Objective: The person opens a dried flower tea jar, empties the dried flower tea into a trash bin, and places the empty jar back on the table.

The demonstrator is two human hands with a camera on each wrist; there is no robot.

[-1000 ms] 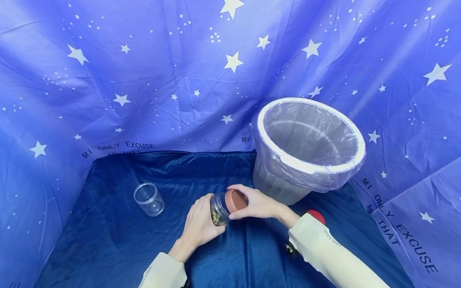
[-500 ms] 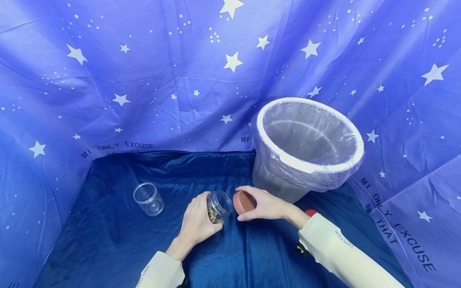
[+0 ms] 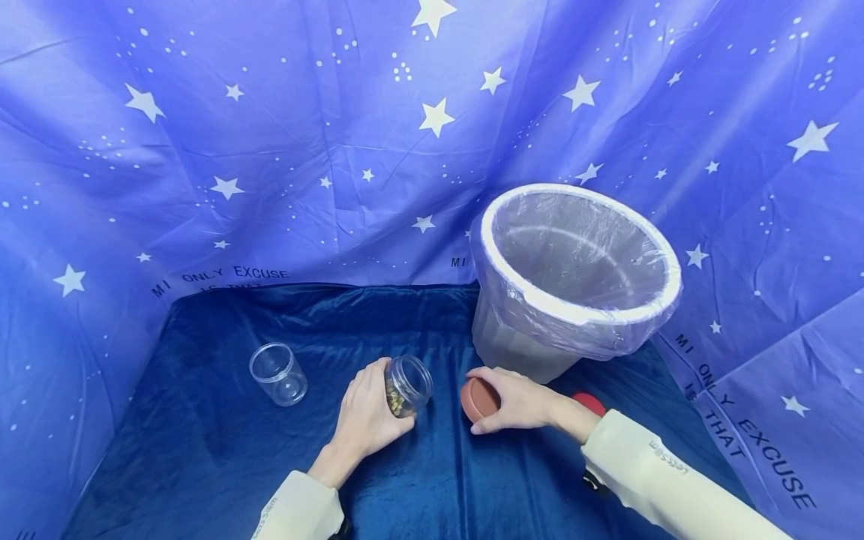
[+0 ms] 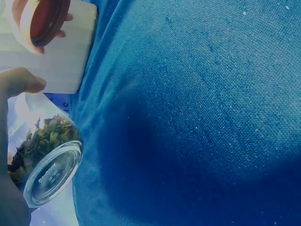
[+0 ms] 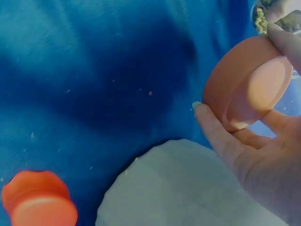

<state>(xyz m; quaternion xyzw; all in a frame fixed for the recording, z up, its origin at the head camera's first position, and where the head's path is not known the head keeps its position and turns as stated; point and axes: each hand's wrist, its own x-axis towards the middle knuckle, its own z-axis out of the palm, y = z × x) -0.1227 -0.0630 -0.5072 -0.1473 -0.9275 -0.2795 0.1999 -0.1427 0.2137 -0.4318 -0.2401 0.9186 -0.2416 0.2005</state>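
My left hand (image 3: 369,412) grips a clear jar (image 3: 412,384) that tilts to the right, its threaded mouth uncovered. Dried greenish-yellow leafy bits (image 4: 49,134) fill part of the jar, and its round base faces the left wrist camera. To the right, my right hand (image 3: 523,401) holds a terracotta-coloured lid (image 3: 481,399) by its rim, thumb on one side and fingers on the other. In the right wrist view the lid (image 5: 247,82) stands on edge between the fingertips. A gap of blue cloth shows between jar and lid.
An uncovered clear cup (image 3: 280,375) stands on the dark blue cloth (image 3: 202,450) at the left. A large white bin (image 3: 520,349) with a clear plastic liner stands behind my right hand. Beside it lies a red object (image 5: 40,202), partly behind the right wrist in the head view.
The lid has come off the jar's mouth and moved right with my right hand. My left hand and the jar have shifted slightly left, uncovering the jar's opening.
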